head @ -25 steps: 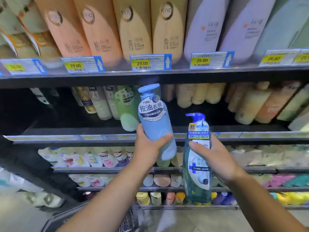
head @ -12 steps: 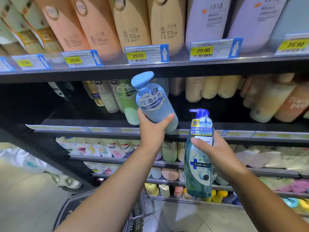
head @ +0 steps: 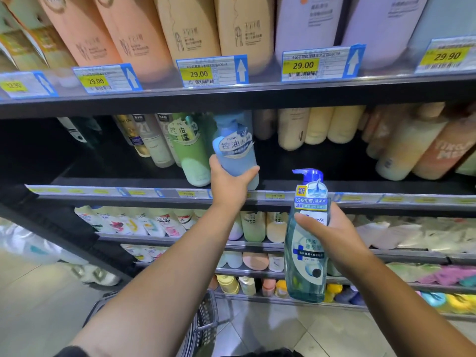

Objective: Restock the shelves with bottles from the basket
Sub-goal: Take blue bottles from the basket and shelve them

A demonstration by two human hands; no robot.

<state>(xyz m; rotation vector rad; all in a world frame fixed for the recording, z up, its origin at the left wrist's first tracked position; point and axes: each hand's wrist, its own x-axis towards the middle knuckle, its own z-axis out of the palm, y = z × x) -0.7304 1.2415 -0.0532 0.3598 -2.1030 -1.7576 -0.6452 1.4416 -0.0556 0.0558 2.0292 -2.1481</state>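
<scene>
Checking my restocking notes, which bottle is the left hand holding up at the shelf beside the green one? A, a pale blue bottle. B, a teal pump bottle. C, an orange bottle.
A: the left hand grips the pale blue bottle beside the green bottle, while the right hand holds the teal pump bottle lower down.

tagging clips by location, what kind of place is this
Most likely a shop's toiletries aisle: tiered shelves packed with bottles, price tags on the shelf edges, and a basket below.
</scene>
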